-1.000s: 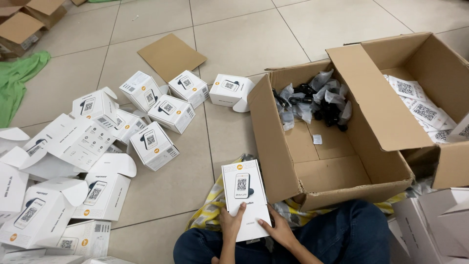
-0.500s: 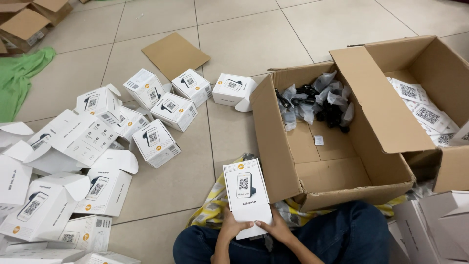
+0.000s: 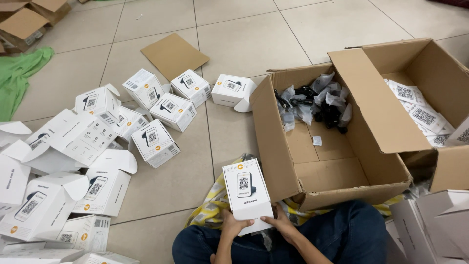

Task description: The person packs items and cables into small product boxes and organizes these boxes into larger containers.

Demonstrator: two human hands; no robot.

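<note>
Person seated on tiled floor (image 3: pixel 244 44), legs in blue jeans (image 3: pixel 342 234) at frame bottom. Both hands hold one white box (image 3: pixel 245 194) upright over the lap, its printed face toward the camera. Left hand (image 3: pixel 232 226) closed around the lower left corner; right hand (image 3: pixel 282 224) closed around the lower right edge, fingers wrapped under the base. The box sits just beside the near left corner of an open carton (image 3: pixel 337 176), which holds a clump of black parts in clear bags (image 3: pixel 315 100) at its far end and a small white slip (image 3: pixel 317 141) on its bottom. Second carton (image 3: pixel 430 73) to the right, touching the first, with white printed packs (image 3: pixel 415 110) inside. Yellow patterned cloth (image 3: pixel 212 210) under the legs. Left of the person, many white boxes (image 3: pixel 156 142) scattered on the floor, some with flaps open. Flat cardboard sheet (image 3: pixel 174 55) beyond them; green cloth (image 3: pixel 19 73) at far left.
</note>
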